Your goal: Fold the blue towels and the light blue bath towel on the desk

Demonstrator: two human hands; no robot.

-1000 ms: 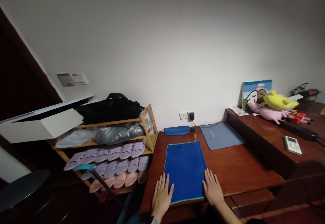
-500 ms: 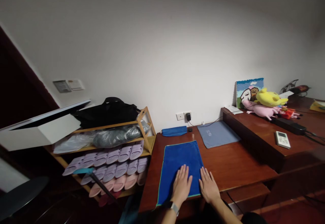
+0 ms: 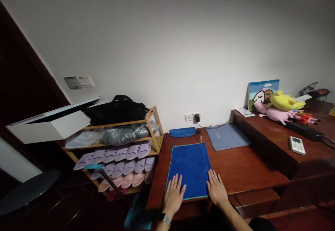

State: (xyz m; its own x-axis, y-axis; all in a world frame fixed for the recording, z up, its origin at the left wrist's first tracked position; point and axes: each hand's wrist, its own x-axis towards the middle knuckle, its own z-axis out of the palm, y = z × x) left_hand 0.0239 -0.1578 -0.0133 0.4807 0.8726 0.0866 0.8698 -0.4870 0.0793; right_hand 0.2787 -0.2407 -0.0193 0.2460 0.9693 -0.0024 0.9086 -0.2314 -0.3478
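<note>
A blue cloth [image 3: 192,166] with a green edge lies spread flat on the brown wooden desk [image 3: 243,171]. My left hand [image 3: 173,193] rests over the cloth's near left corner, palm down with fingers apart, and hides that corner. At the cloth's right edge, near its front corner, my right hand [image 3: 216,188] lies flat with fingers stretched out. A grey-blue cloth [image 3: 227,137] is laid out farther back on the right. Against the wall sits a rolled or folded blue cloth [image 3: 182,132].
To the left stands a wooden rack [image 3: 156,143] holding several slippers [image 3: 121,152] and a black bag [image 3: 117,112]. A raised desk part on the right bears plush toys [image 3: 285,102] and a white remote [image 3: 297,145]. A plugged-in adapter [image 3: 197,118] trails a cable.
My left hand has slid left from the cloth's middle to its near left side. My right hand stays at the right edge. The camera view has shifted slightly left.
</note>
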